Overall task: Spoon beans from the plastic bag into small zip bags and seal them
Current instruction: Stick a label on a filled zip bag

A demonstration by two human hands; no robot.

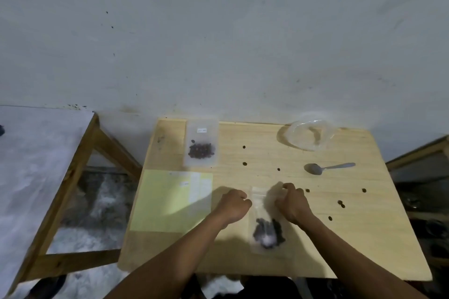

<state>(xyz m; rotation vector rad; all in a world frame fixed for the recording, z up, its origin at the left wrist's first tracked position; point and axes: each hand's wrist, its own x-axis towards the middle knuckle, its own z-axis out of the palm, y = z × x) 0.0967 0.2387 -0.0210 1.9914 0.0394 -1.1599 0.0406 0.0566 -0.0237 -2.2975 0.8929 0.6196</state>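
A small zip bag (264, 233) with dark beans in its lower half lies on the wooden table (340, 245) in front of me. My left hand (233, 206) pinches its top left edge and my right hand (292, 202) pinches its top right edge, fingers curled. Another zip bag (201, 145) holding reddish-brown beans lies flat at the table's far left. The clear plastic bag (307, 135) sits crumpled and looks nearly empty at the far right. A metal spoon (325, 167) rests on the table below it.
Several loose beans (340, 202) lie scattered across the table's middle and right. A pale yellow sheet (167, 201) with flat zip bags on it covers the near left. A second wooden table (36, 165) with white cover stands to the left. A wall is behind.
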